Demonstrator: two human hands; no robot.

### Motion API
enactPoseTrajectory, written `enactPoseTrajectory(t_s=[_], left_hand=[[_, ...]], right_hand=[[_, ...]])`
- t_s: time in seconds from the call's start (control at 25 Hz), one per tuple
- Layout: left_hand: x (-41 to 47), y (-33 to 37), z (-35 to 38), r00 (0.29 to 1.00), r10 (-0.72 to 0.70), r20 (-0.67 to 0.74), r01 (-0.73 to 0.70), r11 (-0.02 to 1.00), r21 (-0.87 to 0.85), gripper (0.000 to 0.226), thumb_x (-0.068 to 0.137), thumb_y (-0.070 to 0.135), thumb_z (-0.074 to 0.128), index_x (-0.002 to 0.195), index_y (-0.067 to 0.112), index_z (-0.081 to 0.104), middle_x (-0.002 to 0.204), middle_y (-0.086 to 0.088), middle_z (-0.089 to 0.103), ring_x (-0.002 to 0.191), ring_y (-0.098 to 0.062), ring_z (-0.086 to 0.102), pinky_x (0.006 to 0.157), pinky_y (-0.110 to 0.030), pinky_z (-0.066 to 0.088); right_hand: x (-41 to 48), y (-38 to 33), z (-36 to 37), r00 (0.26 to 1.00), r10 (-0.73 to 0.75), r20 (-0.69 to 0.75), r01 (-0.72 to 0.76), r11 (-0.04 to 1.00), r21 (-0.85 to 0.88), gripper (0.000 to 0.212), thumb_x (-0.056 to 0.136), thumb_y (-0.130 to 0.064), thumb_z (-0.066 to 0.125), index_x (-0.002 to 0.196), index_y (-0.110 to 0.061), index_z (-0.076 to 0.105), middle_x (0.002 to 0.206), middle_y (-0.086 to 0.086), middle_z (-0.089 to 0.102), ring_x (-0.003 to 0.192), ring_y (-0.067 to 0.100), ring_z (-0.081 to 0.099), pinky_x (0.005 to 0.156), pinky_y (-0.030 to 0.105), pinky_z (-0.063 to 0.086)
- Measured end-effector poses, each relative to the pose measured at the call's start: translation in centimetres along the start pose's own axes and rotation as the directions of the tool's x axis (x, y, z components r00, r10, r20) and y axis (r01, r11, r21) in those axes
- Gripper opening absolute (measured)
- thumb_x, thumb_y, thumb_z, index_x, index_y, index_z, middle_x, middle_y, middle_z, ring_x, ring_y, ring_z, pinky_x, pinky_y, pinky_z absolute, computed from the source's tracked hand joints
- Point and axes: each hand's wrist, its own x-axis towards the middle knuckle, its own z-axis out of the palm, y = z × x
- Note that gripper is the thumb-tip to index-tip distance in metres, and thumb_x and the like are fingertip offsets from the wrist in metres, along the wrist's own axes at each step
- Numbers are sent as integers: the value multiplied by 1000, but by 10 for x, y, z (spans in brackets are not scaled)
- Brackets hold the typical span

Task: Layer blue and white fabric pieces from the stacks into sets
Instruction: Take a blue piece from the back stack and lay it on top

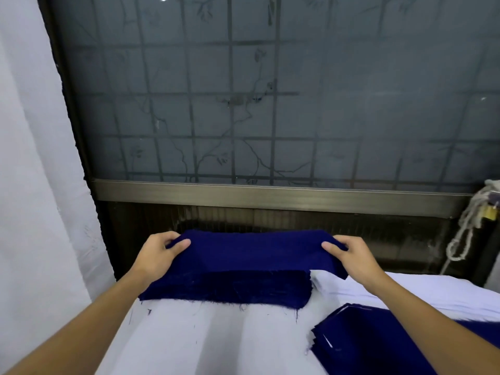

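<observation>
White cloth (216,334) covering the work surface, spread wide from the near edge, with loose dark threads on it. Nearest at the right, one layered pile (365,345) of blue pieces with thin white edges showing between the layers, partly hidden under the right forearm. Further in, at the middle, one stack of blue pieces (230,290) with frayed near edge, long axis running left to right. Beside it at the right, one stack of white pieces (422,290), lying touching or just beside the blue stack. Two bare hands over the blue stack: left hand (158,255) pinching the left end of one blue piece (257,253) between thumb and curled fingers, right hand (349,257) pinching its right end in the same way. Held raised above the stack, this piece; long axis also left to right, stretched between both hands, near edge hanging down toward the stack. Behind, one frosted window (270,90) with dark grid bars and a metal sill. At far left, one white curtain (35,158); at far right, one knotted white rope (465,234) hanging with one brass padlock (491,212).
</observation>
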Motion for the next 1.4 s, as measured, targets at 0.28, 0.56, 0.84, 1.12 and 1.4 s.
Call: enactPoseTrajectory(t_s=[0.28, 0.56, 0.84, 1.12, 1.4], left_hand=[[-43, 53, 22, 976, 121, -181, -102, 988, 113, 26, 98, 34, 63, 116, 18, 72, 108, 2, 70, 104, -18, 64, 90, -39, 57], [-94, 73, 36, 971, 153, -185, -132, 984, 123, 20, 98, 36, 63, 107, 22, 74, 96, 9, 70, 92, -12, 64, 70, -22, 50], [-167, 36, 69, 987, 21, -156, -22, 1000, -7, 18, 87, 38, 76, 86, 20, 75, 82, 8, 74, 78, -9, 69, 59, -18, 47], [-213, -2, 94, 999, -32, -6, 33, 998, 62, 17, 96, 29, 70, 80, 26, 74, 80, 13, 75, 82, -7, 70, 66, -15, 48], [-243, -27, 115, 991, -121, -60, 135, 917, 376, 27, 92, 60, 63, 76, 38, 62, 85, 18, 68, 82, -6, 64, 61, -30, 50]], right_hand=[[-51, -7, -42, 990, 18, -143, -15, 1000, 26, 26, 103, -32, 55, 91, -18, 73, 77, 1, 74, 74, 21, 72, 63, 32, 55], [-121, -4, -84, 983, 1, -183, 11, 998, 67, 23, 99, -34, 61, 91, -18, 75, 82, 0, 77, 77, 17, 73, 72, 37, 57], [-203, 37, -91, 986, 69, -150, -65, 997, 28, 7, 93, -32, 69, 93, -28, 74, 86, -17, 77, 81, 3, 72, 73, 21, 55], [-250, 80, -81, 985, 116, -129, -109, 992, 58, 5, 92, -28, 71, 90, -30, 76, 89, -16, 77, 86, 4, 73, 77, 19, 54], [-274, 114, -68, 956, 171, -240, -175, 985, 7, 10, 93, -23, 72, 99, -19, 78, 97, -9, 76, 96, 13, 70, 87, 37, 58]])
